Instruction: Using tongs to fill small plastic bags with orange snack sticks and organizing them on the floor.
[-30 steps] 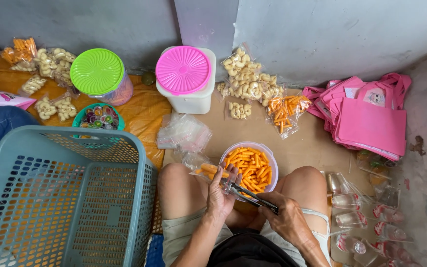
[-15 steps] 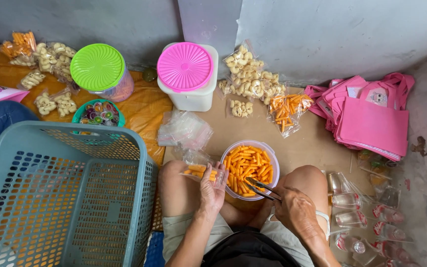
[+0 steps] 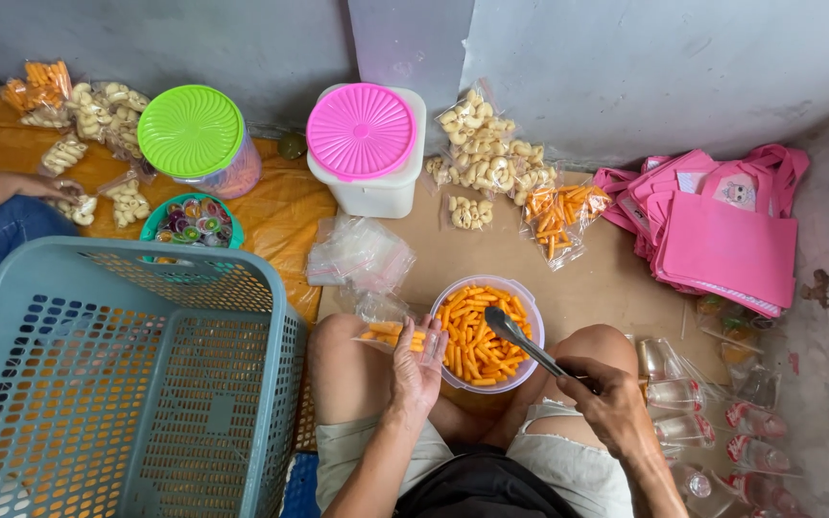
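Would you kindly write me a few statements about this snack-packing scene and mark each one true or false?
1. The right hand holds a metal spoon over the bowl of orange snack sticks. True.
2. The left hand is empty. False: it holds a small clear bag with a few orange sticks inside.
3. The white container has a green lid. False: its lid is pink; the green lid sits on the clear tub to its left.
4. A grey-blue plastic basket stands beside the person's left knee. True.
5. The pink bags lie inside the basket. False: they lie stacked on the floor by the wall, on the person's right.
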